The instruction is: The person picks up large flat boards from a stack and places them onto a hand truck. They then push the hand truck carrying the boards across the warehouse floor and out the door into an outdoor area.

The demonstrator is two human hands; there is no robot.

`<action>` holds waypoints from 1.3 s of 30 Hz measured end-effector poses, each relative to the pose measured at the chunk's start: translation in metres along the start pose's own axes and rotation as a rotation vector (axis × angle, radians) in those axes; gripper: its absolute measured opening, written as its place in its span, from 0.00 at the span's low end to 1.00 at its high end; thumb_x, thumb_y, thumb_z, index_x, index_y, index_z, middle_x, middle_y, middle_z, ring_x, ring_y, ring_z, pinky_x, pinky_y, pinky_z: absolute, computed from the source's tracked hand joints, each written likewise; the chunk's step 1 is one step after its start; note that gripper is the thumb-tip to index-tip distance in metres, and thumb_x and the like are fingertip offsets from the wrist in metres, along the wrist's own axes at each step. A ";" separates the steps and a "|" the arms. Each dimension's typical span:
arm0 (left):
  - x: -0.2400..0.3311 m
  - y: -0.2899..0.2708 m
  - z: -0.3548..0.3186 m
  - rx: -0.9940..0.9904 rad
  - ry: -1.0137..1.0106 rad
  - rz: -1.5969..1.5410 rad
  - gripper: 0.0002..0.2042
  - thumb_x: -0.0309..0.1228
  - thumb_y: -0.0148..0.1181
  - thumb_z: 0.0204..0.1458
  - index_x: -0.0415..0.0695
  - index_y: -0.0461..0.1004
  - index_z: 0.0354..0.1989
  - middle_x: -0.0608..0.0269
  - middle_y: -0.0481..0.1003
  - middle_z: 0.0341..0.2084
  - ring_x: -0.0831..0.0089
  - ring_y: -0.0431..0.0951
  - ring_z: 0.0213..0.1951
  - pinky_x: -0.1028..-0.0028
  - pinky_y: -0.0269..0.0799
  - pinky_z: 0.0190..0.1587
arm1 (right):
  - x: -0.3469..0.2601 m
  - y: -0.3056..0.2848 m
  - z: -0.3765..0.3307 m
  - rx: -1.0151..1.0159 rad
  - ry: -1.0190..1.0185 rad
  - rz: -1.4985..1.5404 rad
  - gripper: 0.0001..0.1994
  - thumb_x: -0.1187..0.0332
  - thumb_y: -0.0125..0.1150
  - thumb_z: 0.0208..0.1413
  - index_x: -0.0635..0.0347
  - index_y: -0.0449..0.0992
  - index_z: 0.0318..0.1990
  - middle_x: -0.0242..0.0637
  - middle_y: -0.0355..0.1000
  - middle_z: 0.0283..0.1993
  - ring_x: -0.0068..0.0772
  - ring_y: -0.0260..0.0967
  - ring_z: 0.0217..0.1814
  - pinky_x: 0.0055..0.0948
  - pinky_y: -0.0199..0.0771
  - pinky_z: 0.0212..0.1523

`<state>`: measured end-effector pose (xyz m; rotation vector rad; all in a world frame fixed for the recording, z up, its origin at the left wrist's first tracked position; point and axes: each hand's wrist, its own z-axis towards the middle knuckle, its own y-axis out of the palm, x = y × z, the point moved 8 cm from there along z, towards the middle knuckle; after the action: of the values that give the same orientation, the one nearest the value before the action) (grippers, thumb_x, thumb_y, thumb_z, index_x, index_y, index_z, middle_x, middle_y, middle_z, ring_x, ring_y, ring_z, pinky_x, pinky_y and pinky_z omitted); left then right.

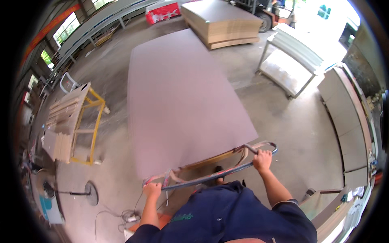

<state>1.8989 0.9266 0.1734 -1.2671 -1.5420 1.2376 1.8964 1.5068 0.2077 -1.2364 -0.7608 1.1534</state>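
Observation:
A large flat panel with a mauve-grey face (178, 97) lies lengthwise ahead of me. It appears to rest on a cart, whose dark tubular handle (208, 176) runs across just in front of my body. At the handle's left end, my left hand (152, 189) is closed around the bar, close to the panel's near left corner. My right hand (262, 159) grips the curved right end, beyond the near right corner. Most of the cart is hidden under the panel.
A stack of boards (223, 28) stands beyond the panel, with a forklift behind it. Left is a yellow-framed table (87, 121) holding wood strips, and a fan (91, 193). A white-topped trolley (283, 69) stands right. Grey panels (344, 117) line the right side. Cables (129, 216) lie by my left.

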 end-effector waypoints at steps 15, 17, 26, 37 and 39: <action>-0.002 0.003 0.000 0.007 -0.008 0.017 0.20 0.41 0.43 0.43 0.39 0.78 0.21 0.50 0.75 0.21 0.56 0.75 0.29 0.63 0.65 0.40 | 0.003 -0.003 -0.003 0.043 -0.010 0.015 0.09 0.65 0.47 0.41 0.59 0.70 0.24 0.47 0.70 0.25 0.45 0.65 0.35 0.38 0.57 0.45; -0.001 -0.002 -0.004 0.026 -0.017 0.013 0.20 0.41 0.43 0.43 0.39 0.78 0.21 0.50 0.75 0.22 0.56 0.75 0.29 0.62 0.65 0.39 | 0.002 -0.002 -0.003 0.043 -0.016 0.016 0.09 0.64 0.47 0.41 0.59 0.71 0.24 0.46 0.70 0.26 0.45 0.65 0.35 0.38 0.58 0.46; 0.001 -0.002 -0.001 0.003 0.027 0.021 0.21 0.43 0.42 0.43 0.40 0.77 0.20 0.50 0.75 0.23 0.57 0.75 0.30 0.62 0.65 0.39 | 0.028 0.009 0.003 -0.028 0.064 0.119 0.13 0.63 0.52 0.40 0.58 0.76 0.33 0.42 0.71 0.37 0.43 0.62 0.47 0.38 0.56 0.53; 0.013 -0.051 -0.035 0.623 -0.098 -0.056 0.16 0.41 0.52 0.41 0.39 0.73 0.26 0.52 0.72 0.30 0.54 0.71 0.25 0.61 0.64 0.41 | 0.163 0.126 0.010 -0.050 1.419 1.644 0.13 0.64 0.47 0.45 0.61 0.72 0.33 0.42 0.71 0.34 0.33 0.68 0.27 0.28 0.70 0.26; -0.019 -0.031 -0.057 0.864 -0.485 0.029 0.18 0.44 0.53 0.44 0.38 0.70 0.31 0.52 0.69 0.31 0.56 0.71 0.25 0.61 0.66 0.36 | 0.150 0.129 0.007 -0.101 1.490 1.884 0.12 0.64 0.45 0.44 0.59 0.72 0.32 0.38 0.71 0.28 0.30 0.67 0.22 0.25 0.68 0.20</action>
<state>1.9498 0.9183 0.2167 -0.4373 -1.0490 2.0250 1.9019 1.6429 0.0639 -2.3034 1.8563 0.9202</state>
